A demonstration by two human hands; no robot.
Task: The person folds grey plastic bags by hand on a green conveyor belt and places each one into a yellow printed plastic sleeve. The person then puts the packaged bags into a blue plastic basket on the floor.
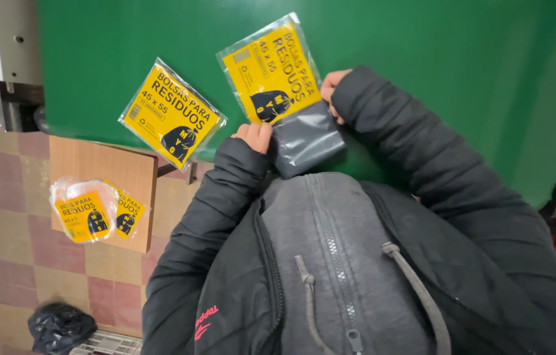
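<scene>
1. Centre of the frame: the left hand (255, 136) pinches the lower-left edge of a clear packet (282, 92) with a yellow card and dark folded bags inside.
2. The right hand (330, 89) is just right of it, fingers curled onto the packet's right edge; the dark sleeve hides most of that hand, so the grip is probably a pinch.
3. The packet lies tilted on the green desk (422, 46), its lower end near the person's grey zipped top.
4. A second yellow packet (171, 113) sits to the left, apart from both hands, overhanging the desk's edge.
5. Lower left: a wooden board (103, 171) carries a small stack of packets (97, 213).
6. Bottom left, a crumpled black bag (59, 327) sits on the tiled floor.
</scene>
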